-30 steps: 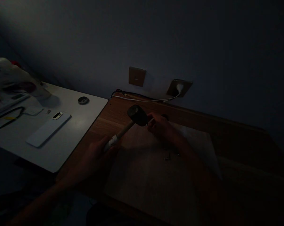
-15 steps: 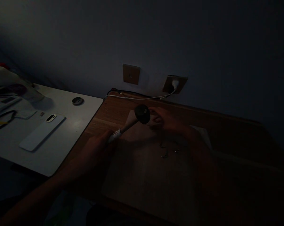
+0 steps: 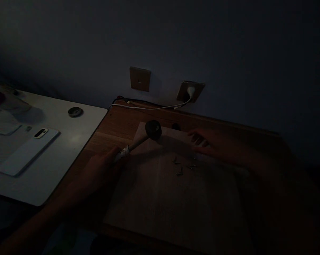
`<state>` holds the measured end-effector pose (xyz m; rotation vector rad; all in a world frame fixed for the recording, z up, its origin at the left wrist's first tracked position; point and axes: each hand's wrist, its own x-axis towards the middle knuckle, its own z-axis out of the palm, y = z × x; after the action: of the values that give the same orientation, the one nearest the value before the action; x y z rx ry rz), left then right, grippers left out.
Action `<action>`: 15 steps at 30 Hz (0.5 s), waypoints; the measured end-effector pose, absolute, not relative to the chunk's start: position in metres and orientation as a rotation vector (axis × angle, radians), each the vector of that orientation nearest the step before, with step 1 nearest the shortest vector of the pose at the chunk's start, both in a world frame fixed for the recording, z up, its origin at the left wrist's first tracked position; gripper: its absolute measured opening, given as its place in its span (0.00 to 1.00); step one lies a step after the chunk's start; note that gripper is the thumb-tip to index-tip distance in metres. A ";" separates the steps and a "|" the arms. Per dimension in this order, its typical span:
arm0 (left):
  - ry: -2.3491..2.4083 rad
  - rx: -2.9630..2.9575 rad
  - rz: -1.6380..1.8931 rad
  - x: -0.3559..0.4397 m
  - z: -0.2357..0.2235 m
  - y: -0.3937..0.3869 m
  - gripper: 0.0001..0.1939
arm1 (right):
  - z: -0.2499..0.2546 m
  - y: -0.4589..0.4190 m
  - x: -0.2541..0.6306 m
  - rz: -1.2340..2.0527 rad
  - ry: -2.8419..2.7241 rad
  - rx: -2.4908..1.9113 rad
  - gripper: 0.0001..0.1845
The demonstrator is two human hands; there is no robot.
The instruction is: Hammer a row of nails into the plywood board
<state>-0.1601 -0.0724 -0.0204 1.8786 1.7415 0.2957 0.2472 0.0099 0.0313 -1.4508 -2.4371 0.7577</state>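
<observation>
My left hand (image 3: pixel 105 164) is closed around the handle of a mallet (image 3: pixel 153 130). Its dark, rounded head points away from me, above the far left part of a pale wooden board (image 3: pixel 154 202). To the right, my right hand (image 3: pixel 205 141) hovers near the board's far edge, fingers loosely bent and apart; nothing shows in them, though the light is very dim. Several small metal pieces, like screws or nails (image 3: pixel 179 173), lie on the board between the two hands. Behind the board sits a small dark round object (image 3: pixel 176 126).
A white table (image 3: pixel 69 138) adjoins on the left, bearing a phone (image 3: pixel 28 152) and a round tin or lid (image 3: pixel 75 112). On the wall are a plate (image 3: pixel 140 78) and a socket (image 3: pixel 190 91) with a white plug. A white cable (image 3: pixel 146 108) runs along the desk's back edge.
My right hand has moved right, away from the mallet head, and its fingers have opened out. The dark round object behind the board now shows. The view has shifted slightly right.
</observation>
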 end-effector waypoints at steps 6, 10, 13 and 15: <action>1.714 1.893 0.281 -0.164 -0.022 -0.073 0.18 | -0.006 -0.023 0.261 0.618 -2.585 -1.509 0.09; 1.746 1.832 0.387 -0.161 -0.019 -0.073 0.17 | -0.008 -0.020 0.245 0.591 -2.551 -1.523 0.10; 1.742 1.780 0.450 -0.162 -0.022 -0.073 0.17 | -0.002 -0.008 0.225 0.611 -2.466 -1.480 0.11; 1.754 1.773 0.482 -0.163 -0.025 -0.073 0.18 | -0.003 0.002 0.210 0.587 -2.372 -1.421 0.10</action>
<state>-0.1630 -0.0725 -0.0250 1.7728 1.7540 0.4818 0.2098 0.0023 -0.0027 -1.4208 -2.3725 0.5870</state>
